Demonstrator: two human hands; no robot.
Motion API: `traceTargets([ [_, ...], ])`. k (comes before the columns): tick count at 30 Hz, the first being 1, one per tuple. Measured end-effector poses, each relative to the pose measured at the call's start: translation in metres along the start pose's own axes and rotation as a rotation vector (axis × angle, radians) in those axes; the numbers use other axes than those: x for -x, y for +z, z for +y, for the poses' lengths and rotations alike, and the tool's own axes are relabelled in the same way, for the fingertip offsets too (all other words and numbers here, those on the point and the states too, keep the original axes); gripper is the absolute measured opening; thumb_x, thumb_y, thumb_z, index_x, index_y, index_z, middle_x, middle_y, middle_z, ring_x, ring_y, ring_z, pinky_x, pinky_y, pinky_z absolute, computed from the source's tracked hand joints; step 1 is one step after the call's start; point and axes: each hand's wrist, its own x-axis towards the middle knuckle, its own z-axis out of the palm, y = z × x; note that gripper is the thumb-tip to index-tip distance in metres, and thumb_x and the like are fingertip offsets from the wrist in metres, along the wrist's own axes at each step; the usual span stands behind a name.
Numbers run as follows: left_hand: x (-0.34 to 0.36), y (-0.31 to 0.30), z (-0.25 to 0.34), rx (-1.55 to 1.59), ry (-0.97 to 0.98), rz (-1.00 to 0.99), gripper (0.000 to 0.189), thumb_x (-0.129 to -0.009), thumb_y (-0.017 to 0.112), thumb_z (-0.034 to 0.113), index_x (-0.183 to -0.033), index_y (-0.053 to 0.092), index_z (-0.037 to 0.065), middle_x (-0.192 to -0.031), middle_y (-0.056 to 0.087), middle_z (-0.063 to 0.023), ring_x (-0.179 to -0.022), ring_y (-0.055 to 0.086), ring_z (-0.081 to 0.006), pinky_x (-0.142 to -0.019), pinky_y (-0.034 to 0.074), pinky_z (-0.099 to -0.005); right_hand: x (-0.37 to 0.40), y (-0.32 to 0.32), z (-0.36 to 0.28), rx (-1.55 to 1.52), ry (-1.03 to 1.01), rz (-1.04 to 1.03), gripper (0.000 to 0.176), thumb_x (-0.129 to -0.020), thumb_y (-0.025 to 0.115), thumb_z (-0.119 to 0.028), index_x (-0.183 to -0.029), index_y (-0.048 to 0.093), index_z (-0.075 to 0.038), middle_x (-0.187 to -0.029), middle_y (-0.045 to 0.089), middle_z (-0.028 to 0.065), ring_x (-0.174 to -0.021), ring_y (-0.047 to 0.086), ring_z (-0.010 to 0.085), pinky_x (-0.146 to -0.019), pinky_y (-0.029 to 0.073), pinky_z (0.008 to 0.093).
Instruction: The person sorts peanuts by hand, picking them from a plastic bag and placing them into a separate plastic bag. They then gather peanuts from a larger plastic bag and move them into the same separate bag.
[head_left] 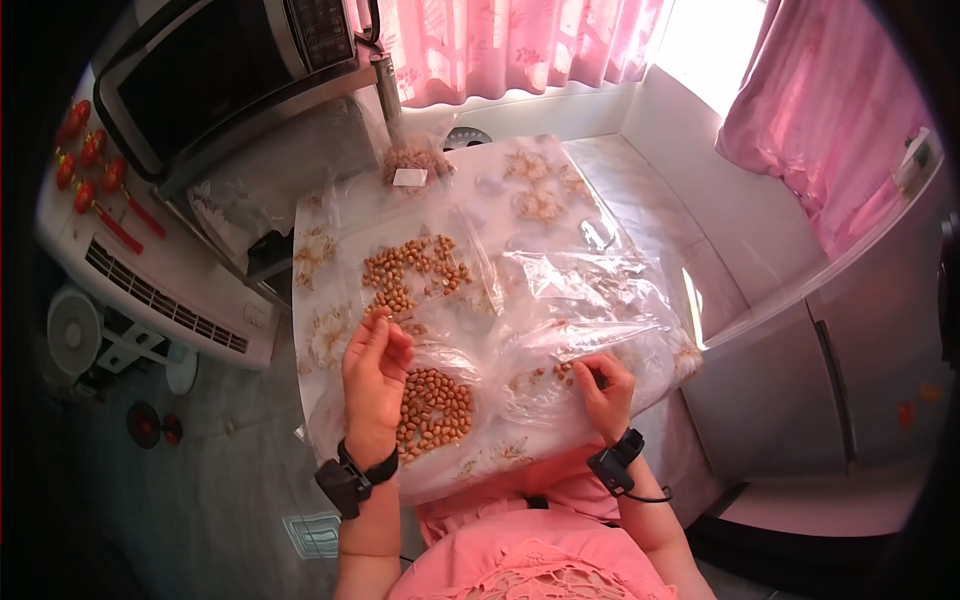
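My left hand point(374, 385) is raised over the left side of the table, thumb and forefinger pinched together; what is between them, if anything, is too small to make out. Just beyond its fingertips lies a spread of loose reddish-brown peanuts point(410, 268) on clear plastic. Beside that hand, nearer my body, a clear plastic bag holds a larger pile of peanuts point(436, 405). My right hand point(608, 395) is closed with its fingertips together at another clear plastic bag point(525, 395), where a few peanuts point(563, 370) show. Its grip hides whatever it may hold.
A bag of peanuts with a white label point(410, 177) sits at the table's back left. Crumpled clear plastic point(590, 280) covers the right side of the flower-patterned tablecloth point(325, 335). A microwave point(210, 80) on a stand is at left, a grey cabinet point(760, 400) at right.
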Motion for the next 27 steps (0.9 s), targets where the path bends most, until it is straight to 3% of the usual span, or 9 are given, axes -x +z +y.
traceTargets([
  [3, -0.023, -0.008, 0.008, 0.077, 0.017, 0.102, 0.020, -0.102, 0.060, 0.010, -0.122, 0.062, 0.005, -0.099, 0.068, -0.0043, -0.088, 0.068, -0.0152, -0.079, 0.058, -0.0271, 0.000, 0.001, -0.002, 0.023, -0.021, 0.028, 0.004, -0.089, 0.070, 0.000, -0.092, 0.071, 0.002, -0.085, 0.070, 0.0095, -0.072, 0.065, 0.0159, -0.066, 0.050, 0.0269],
  [6, -0.042, -0.018, 0.011, 0.105, 0.059, 0.150, 0.021, -0.102, 0.061, 0.009, -0.122, 0.062, 0.003, -0.102, 0.068, -0.0066, -0.092, 0.067, -0.0167, -0.081, 0.058, -0.0288, 0.000, 0.001, -0.009, -0.036, 0.018, 0.006, 0.005, -0.092, 0.068, 0.000, -0.093, 0.070, 0.004, -0.087, 0.067, 0.0066, -0.075, 0.060, 0.0113, -0.068, 0.047, 0.0237],
  [10, -0.062, -0.020, 0.016, 0.061, 0.048, 0.226, 0.024, -0.103, 0.058, 0.011, -0.124, 0.059, 0.000, -0.108, 0.069, -0.0128, -0.098, 0.068, -0.0205, -0.087, 0.059, -0.0314, 0.000, 0.001, -0.008, -0.031, -0.013, 0.011, 0.006, -0.091, 0.069, -0.001, -0.094, 0.071, 0.004, -0.088, 0.069, 0.0079, -0.075, 0.062, 0.0124, -0.067, 0.048, 0.0242],
  [13, -0.055, -0.011, 0.021, 0.065, -0.054, 0.125, 0.035, -0.106, 0.051, 0.015, -0.135, 0.047, -0.004, -0.123, 0.065, -0.0239, -0.112, 0.066, -0.0271, -0.099, 0.056, -0.0339, 0.000, 0.000, -0.002, 0.010, -0.047, 0.011, 0.006, -0.091, 0.070, -0.001, -0.094, 0.072, 0.003, -0.089, 0.070, 0.0078, -0.075, 0.062, 0.0128, -0.067, 0.048, 0.0244],
  [18, -0.001, 0.028, -0.002, -0.047, 0.090, 0.042, 0.034, -0.104, 0.053, 0.012, -0.136, 0.048, -0.001, -0.122, 0.066, -0.0191, -0.109, 0.067, -0.0237, -0.096, 0.056, -0.0348, 0.000, -0.001, -0.008, 0.035, -0.027, 0.003, 0.005, -0.090, 0.069, 0.001, -0.095, 0.071, 0.003, -0.087, 0.069, 0.0052, -0.076, 0.063, 0.0107, -0.070, 0.049, 0.0233],
  [22, 0.046, 0.039, -0.046, -0.327, -0.242, -0.506, 0.027, -0.105, 0.053, 0.011, -0.129, 0.055, 0.000, -0.124, 0.066, -0.0107, -0.106, 0.066, -0.0184, -0.094, 0.054, -0.0314, 0.004, 0.001, 0.002, -0.053, 0.046, 0.042, 0.011, -0.090, 0.067, 0.004, -0.100, 0.067, 0.002, -0.087, 0.068, 0.0026, -0.076, 0.062, 0.0074, -0.070, 0.050, 0.0219],
  [25, 0.055, 0.053, -0.089, -0.335, -0.383, -0.451, 0.025, -0.105, 0.053, 0.012, -0.127, 0.057, 0.001, -0.124, 0.067, -0.0128, -0.108, 0.066, -0.0191, -0.097, 0.052, -0.0317, 0.006, 0.003, 0.003, -0.055, 0.045, 0.044, 0.012, -0.089, 0.065, 0.005, -0.101, 0.065, 0.001, -0.086, 0.068, 0.0022, -0.075, 0.061, 0.0068, -0.069, 0.050, 0.0220],
  [27, 0.053, 0.044, -0.112, -0.345, -0.352, -0.410, 0.025, -0.105, 0.054, 0.013, -0.127, 0.057, 0.001, -0.124, 0.066, -0.0127, -0.109, 0.065, -0.0190, -0.097, 0.052, -0.0318, 0.006, 0.005, 0.014, -0.082, 0.034, 0.030, 0.016, -0.087, 0.066, 0.004, -0.103, 0.065, 0.001, -0.086, 0.069, 0.0049, -0.074, 0.064, 0.0108, -0.069, 0.052, 0.0251],
])
